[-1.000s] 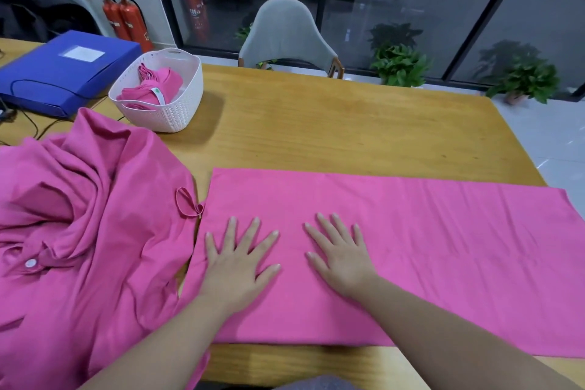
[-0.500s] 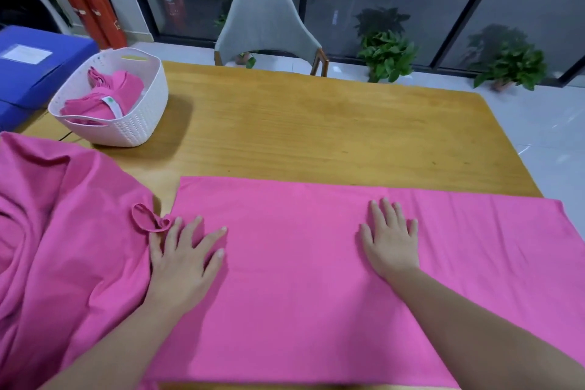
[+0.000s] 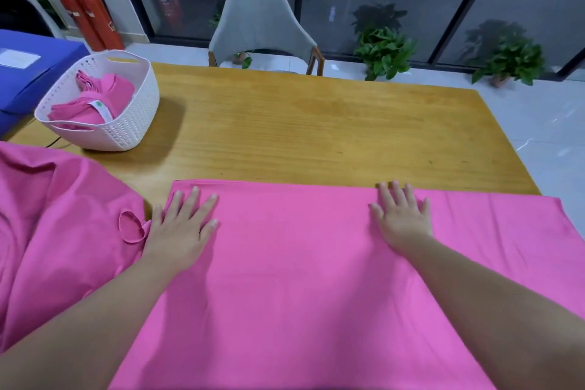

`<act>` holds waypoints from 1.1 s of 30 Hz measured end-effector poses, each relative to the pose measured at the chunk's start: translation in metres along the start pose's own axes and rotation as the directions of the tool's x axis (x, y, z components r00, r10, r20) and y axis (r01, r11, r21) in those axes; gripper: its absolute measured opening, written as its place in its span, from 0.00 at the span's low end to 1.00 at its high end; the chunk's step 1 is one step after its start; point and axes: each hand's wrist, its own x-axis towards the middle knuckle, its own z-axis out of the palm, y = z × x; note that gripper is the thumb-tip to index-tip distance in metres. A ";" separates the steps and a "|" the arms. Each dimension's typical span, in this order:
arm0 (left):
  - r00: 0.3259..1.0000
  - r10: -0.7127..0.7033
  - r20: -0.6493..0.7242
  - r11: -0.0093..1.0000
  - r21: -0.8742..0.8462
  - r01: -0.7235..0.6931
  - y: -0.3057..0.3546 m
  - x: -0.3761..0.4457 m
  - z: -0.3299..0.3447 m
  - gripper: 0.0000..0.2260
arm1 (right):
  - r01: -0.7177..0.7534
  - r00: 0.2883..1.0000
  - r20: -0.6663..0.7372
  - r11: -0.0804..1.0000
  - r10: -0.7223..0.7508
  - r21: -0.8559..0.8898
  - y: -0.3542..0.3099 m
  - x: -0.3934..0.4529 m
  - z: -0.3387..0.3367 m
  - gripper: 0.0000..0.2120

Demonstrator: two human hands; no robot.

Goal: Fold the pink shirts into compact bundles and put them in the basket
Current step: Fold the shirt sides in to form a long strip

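Left grip: the left hand (image 3: 179,228) lies flat, fingers spread and straight, palm down on the near-left corner of the flat shirt; it holds nothing.
Right grip: the right hand (image 3: 402,218) lies flat too, fingers straight and close together, pressing the far edge of the same cloth; nothing held.
Flat shirt: the flat shirt (image 3: 300,279) is a smooth, matte pink rectangle with a straight folded far edge, stretched under and between both hands and running past the right hand, off the worktop's right edge.
Shirt heap: just left of the left hand, touching its wrist side, sits the shirt heap (image 3: 53,225), rumpled soft pink cloth with a small fabric loop (image 3: 130,226) beside the thumb.
Basket: the basket (image 3: 126,130) is white perforated plastic, rounded, beyond the left hand; a folded bundle (image 3: 95,101) of pink cloth with a pale label lies inside.
Change: half a second ago the right hand was nearer the cloth's middle; now it is at the far edge and further right, so the hands are wider apart.
Open room: bare wood of the worktop (image 3: 316,136) stretches beyond both hands to the far edge.
Surroundings: a blue box (image 3: 28,73) left of the basket, a grey chair (image 3: 259,28) beyond the worktop.
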 end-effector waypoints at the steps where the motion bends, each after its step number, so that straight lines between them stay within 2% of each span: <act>1: 1.000 0.005 -0.005 1.000 0.026 -0.004 0.000 -0.003 -0.001 0.25 | 0.001 1.000 -0.017 1.000 -0.001 -0.024 0.001 -0.004 -0.002 0.27; 3: 0.994 0.105 0.003 0.993 0.058 -0.105 0.003 -0.016 -0.002 0.28 | 0.093 0.994 -0.045 0.995 -0.095 -0.042 -0.005 -0.019 -0.002 0.26; 5: 0.955 0.296 0.014 0.953 0.054 -0.297 0.004 -0.037 0.006 0.33 | 0.243 0.970 -0.025 0.970 -0.243 -0.015 -0.017 -0.045 0.008 0.27; 7: 0.878 0.478 -0.018 0.874 0.110 -0.473 0.002 -0.063 0.018 0.28 | 0.399 0.916 -0.059 0.917 -0.396 0.031 -0.032 -0.076 0.020 0.30; 9: 0.818 0.576 0.010 0.800 0.203 -0.565 -0.001 -0.093 0.029 0.25 | 0.543 0.836 -0.118 0.839 -0.536 0.033 -0.048 -0.110 0.033 0.27; 12: 0.744 0.668 -0.005 0.720 0.256 -0.645 -0.012 -0.129 0.046 0.25 | 0.736 0.665 -0.151 0.676 -0.732 -0.039 -0.068 -0.157 0.062 0.25; 14: 0.722 0.691 -0.032 0.701 0.270 -0.660 -0.021 -0.144 0.051 0.26 | 0.802 0.577 -0.144 0.591 -0.804 -0.085 -0.072 -0.179 0.074 0.25; 19: 0.685 0.728 0.009 0.653 0.295 -0.698 -0.034 -0.164 0.050 0.30 | 0.861 0.476 -0.096 0.486 -0.874 -0.153 -0.062 -0.189 0.074 0.29; 22: 0.705 0.709 0.000 0.672 0.300 -0.677 -0.040 -0.167 0.049 0.33 | 0.892 0.425 -0.160 0.443 -0.891 -0.091 -0.059 -0.195 0.074 0.29; 24: 0.709 0.704 0.022 0.677 0.280 -0.681 -0.045 -0.169 0.052 0.39 | 0.888 0.429 -0.224 0.455 -0.875 -0.074 -0.059 -0.198 0.071 0.24; 27: 0.720 0.692 0.043 0.689 0.259 -0.677 -0.050 -0.173 0.056 0.44 | 0.876 0.461 -0.233 0.481 -0.856 -0.035 -0.057 -0.204 0.066 0.20; 29: 0.715 0.698 -0.027 0.704 0.211 -0.679 -0.048 -0.174 0.057 0.44 | 0.860 0.504 -0.235 0.508 -0.831 0.047 -0.058 -0.208 0.065 0.18; 30: 0.721 0.690 -0.062 0.720 0.158 -0.676 -0.044 -0.174 0.054 0.38 | 0.834 0.549 -0.252 0.540 -0.797 0.111 -0.061 -0.210 0.066 0.18; 32: 0.720 0.661 -0.210 0.743 0.053 -0.667 -0.029 -0.172 0.046 0.15 | 0.733 0.680 -0.277 0.643 -0.679 0.222 -0.068 -0.209 0.066 0.20; 33: 0.728 0.638 -0.250 0.757 0.031 -0.653 -0.017 -0.169 0.041 0.09 | 0.675 0.738 -0.263 0.696 -0.622 0.247 -0.071 -0.206 0.065 0.22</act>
